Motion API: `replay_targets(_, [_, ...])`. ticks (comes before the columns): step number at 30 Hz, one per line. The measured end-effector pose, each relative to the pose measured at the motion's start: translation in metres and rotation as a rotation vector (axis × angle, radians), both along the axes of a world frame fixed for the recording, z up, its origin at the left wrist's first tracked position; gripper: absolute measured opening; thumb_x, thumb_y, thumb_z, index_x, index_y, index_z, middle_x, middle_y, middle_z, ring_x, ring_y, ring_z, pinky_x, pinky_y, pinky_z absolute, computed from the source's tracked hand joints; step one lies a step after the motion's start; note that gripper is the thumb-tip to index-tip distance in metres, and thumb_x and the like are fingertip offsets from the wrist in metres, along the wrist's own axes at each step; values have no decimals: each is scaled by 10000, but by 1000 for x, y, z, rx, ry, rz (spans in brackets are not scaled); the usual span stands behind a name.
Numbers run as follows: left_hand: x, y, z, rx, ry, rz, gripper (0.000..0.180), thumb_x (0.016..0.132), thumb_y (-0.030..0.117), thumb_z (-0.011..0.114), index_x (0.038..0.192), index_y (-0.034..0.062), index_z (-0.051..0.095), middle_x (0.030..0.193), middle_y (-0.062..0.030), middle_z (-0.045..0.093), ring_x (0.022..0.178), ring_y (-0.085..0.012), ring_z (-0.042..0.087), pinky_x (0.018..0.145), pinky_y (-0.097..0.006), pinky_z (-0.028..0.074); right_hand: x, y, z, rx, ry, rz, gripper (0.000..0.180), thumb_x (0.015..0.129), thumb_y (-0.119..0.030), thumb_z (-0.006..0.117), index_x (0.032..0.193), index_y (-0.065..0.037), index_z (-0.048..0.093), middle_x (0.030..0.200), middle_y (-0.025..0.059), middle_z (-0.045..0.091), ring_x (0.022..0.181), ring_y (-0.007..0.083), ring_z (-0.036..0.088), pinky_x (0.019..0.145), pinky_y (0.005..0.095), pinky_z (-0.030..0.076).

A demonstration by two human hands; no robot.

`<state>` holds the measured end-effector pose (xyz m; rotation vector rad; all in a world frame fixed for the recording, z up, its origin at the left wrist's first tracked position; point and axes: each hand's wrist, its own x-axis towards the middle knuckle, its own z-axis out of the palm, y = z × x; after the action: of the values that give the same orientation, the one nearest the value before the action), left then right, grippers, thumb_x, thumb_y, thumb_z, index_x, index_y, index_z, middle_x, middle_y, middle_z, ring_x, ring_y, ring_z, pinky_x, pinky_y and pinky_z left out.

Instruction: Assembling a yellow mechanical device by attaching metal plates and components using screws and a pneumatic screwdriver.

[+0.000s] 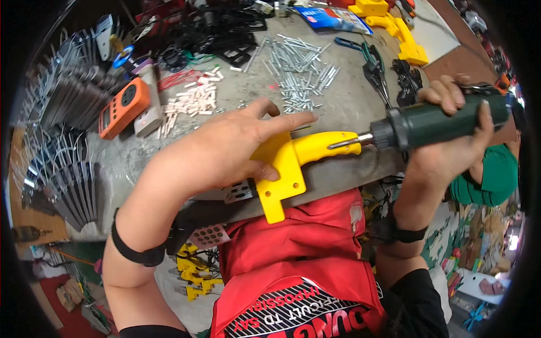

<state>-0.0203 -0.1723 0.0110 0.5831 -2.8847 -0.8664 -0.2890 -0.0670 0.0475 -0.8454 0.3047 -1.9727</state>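
My left hand (225, 147) presses a yellow plastic tool housing (288, 172) near the table's front edge, thumb on its near side and fingers over its top. The housing's handle points right and has small screw holes. My right hand (442, 156) is wrapped round a dark green power screwdriver (420, 127), held nearly level. Its long metal bit lies over the end of the yellow handle; whether it sits in a screw cannot be told. Beneath the housing, a perforated metal plate (239, 191) partly shows. Beyond my hands lies a heap of long silver screws (301, 65).
Small white sleeves (189, 104) lie beside an orange meter-like device (125, 108). Grey bladed parts with wires (67, 174) are stacked at left. Pliers (375, 70), a blue packet (332, 19) and more yellow housings (403, 36) lie at the back. A person in green (493, 177) is at right.
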Motion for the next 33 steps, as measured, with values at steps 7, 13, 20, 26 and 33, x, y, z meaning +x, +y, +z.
replay_targets(7, [-12, -1, 13, 51, -143, -67, 725, 615, 209, 805, 1259, 131, 482, 1152, -136, 519, 968, -377, 580, 821, -412, 478, -11, -2, -56, 174, -173, -296, 325, 871, -295, 523, 1022, -8, 507, 779, 53, 497, 722, 173, 499, 788, 356, 426])
replay_targets(13, [-6, -1, 7, 94, -56, -33, 764, 587, 260, 827, 1252, 109, 484, 1133, -142, 544, 1013, -368, 574, 844, -398, 471, 8, -14, -67, 275, -224, -367, 311, 883, -308, 505, 1009, -24, 503, 777, 54, 506, 712, 174, 506, 791, 365, 436])
replay_targets(20, [12, 11, -11, 100, 119, 197, 901, 566, 343, 844, 1297, 19, 426, 1240, -160, 550, 1123, -344, 552, 969, -389, 423, 17, -22, -70, 347, -212, -403, 314, 864, -315, 530, 987, -29, 493, 761, 53, 499, 717, 178, 510, 787, 363, 441])
replay_targets(26, [38, 32, -24, 114, 183, 375, 816, 575, 332, 854, 1227, 16, 480, 1153, -196, 572, 1085, -385, 551, 904, -403, 457, 21, -20, -72, 355, -250, -425, 330, 858, -314, 533, 983, -12, 486, 770, 56, 499, 706, 180, 514, 784, 353, 439])
replay_targets(33, [50, 45, -51, -29, 352, 385, 873, 553, 391, 843, 1250, 2, 491, 1133, -170, 580, 1001, -343, 570, 864, -418, 448, 17, -27, -73, 406, -240, -429, 283, 873, -304, 526, 925, -27, 500, 744, 60, 525, 689, 183, 540, 785, 341, 459])
